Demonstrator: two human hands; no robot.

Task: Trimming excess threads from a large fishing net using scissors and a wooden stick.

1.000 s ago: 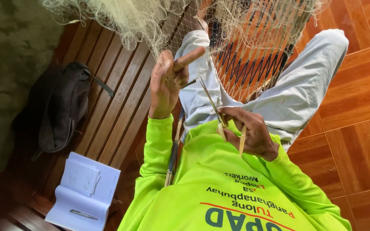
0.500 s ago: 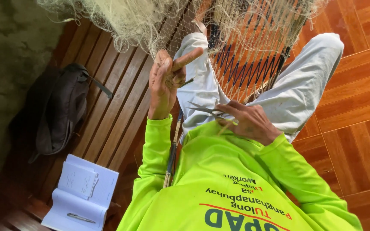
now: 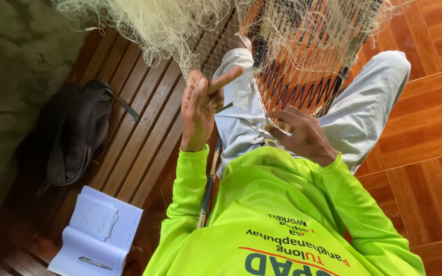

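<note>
- Your left hand [image 3: 200, 110] is raised in front of you, its fingers curled around strands of the pale fishing net [image 3: 180, 30], with the forefinger sticking out straight toward the right.
- That hand has the mesh pinched tight between thumb and curled fingers; the net runs up from it to the bunched heap at the top of the view.
- Your right hand [image 3: 303, 133] sits lower, just above the hem of your bright green shirt [image 3: 277, 204], fingers closed loosely around a thin pale netting needle [image 3: 269, 128] and the twine at its tip.
- How firmly that right hand presses the needle, you cannot tell from this view; the fingers hide most of it.
- The net hangs spread between the 2 hands and over your knees in light grey trousers [image 3: 369, 107], with a dark zigzag-edged part of it showing behind the right hand.
- A thin stick [image 3: 208, 189] lies along your left side, beside the sleeve.
- You sit on a dark wooden slatted bench [image 3: 134, 148]; a dark bag [image 3: 78, 138] rests on it to the left.
- An open notebook [image 3: 98, 235] with a pen [image 3: 94, 262] on its page lies near the bench's lower corner.
- The floor [image 3: 431, 168] to the right is orange-brown wood-pattern tile.
</note>
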